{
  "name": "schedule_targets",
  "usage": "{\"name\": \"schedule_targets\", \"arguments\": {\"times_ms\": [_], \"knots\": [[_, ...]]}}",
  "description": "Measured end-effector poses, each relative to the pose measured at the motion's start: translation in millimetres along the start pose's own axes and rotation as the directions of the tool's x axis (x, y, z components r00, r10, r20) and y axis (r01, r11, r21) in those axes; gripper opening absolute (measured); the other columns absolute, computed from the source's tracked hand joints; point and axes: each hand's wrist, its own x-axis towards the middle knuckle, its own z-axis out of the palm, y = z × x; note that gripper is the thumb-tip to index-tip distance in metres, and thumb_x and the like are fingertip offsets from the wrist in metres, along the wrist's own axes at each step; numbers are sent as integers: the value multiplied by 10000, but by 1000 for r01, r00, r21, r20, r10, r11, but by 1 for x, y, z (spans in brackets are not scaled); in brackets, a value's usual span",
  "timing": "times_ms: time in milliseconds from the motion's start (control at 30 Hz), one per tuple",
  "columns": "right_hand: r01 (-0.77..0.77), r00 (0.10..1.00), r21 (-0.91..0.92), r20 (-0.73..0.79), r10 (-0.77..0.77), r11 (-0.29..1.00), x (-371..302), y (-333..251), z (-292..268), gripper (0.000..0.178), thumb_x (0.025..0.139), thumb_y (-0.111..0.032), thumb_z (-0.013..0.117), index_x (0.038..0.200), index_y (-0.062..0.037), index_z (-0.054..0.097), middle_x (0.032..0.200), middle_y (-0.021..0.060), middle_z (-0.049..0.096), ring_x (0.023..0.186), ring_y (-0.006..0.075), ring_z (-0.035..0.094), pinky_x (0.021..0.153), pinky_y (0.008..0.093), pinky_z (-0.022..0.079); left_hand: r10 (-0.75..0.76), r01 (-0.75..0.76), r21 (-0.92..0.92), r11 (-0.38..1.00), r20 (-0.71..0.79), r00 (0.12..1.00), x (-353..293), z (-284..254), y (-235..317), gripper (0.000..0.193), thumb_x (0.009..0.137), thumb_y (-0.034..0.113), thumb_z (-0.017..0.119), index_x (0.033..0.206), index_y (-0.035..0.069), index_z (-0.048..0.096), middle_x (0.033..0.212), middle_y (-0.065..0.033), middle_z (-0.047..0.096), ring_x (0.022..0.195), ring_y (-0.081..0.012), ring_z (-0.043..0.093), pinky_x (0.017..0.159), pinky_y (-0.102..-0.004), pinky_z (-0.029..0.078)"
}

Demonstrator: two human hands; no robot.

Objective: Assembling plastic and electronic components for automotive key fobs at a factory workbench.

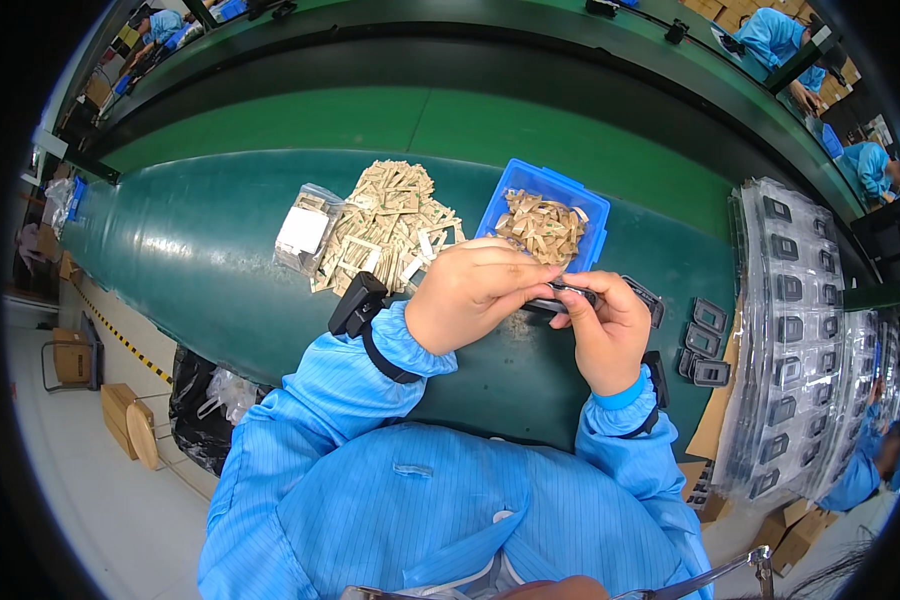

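Glasses (720,573), hands (485,290) (608,335) perhaps at bin edge (595,245)

The part (543,304) is small, black and apparently rigid, with a light glint along its upper side. It is raised above the green counter (490,375), pinched between the fingers of the left hand (480,292) and the right hand (610,328), near the close side of the blue bin (597,228). The fingers cover much of it, so its full outline and exact tilt cannot be told.
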Motion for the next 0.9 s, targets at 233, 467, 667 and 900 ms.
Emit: {"name": "schedule_targets", "arguments": {"times_ms": [233, 467, 667, 900], "knots": [[-1, 1000, -9, -12, 0, 1000, 0, 0, 1, 151, 931, 50, 665, 1082, 46, 679, 1002, 108, 686, 787, 132, 688, 620, 242, 592, 3, -3, -5, 1000, -15, 1000, 0, 1, 0, 259, 782, 27, 802, 1037, 31, 755, 926, -93, 759, 814, -247, 717, 723, -337, 557], [-11, 999, -1, -34, 11, 1000, -1, 1, 1, 101, 950, 26, 654, 1046, 46, 682, 966, 100, 689, 796, 131, 694, 591, 246, 599, -13, 13, -5, 1000, 18, 1000, -1, 2, 0, 239, 797, 24, 789, 1034, 40, 757, 919, -96, 756, 809, -250, 717, 717, -342, 559], [-215, 974, 67, -56, 219, 974, -2, -6, 1, 205, 1032, -135, 588, 1068, 44, 680, 899, 103, 691, 732, 126, 682, 546, 232, 575, -186, 184, 35, 982, 73, 980, -4, 3, 6, 189, 840, 110, 772, 1015, 37, 759, 886, -103, 748, 782, -260, 714, 696, -339, 553], [-318, 948, 139, 24, 318, 938, 2, -8, -5, 300, 1069, -200, 516, 1099, 51, 677, 889, 109, 694, 669, 132, 669, 520, 223, 556, -81, 76, 79, 994, 60, 995, 0, 3, 5, 176, 821, 147, 796, 957, 42, 755, 811, -97, 726, 731, -272, 702, 656, -350, 539]]}}
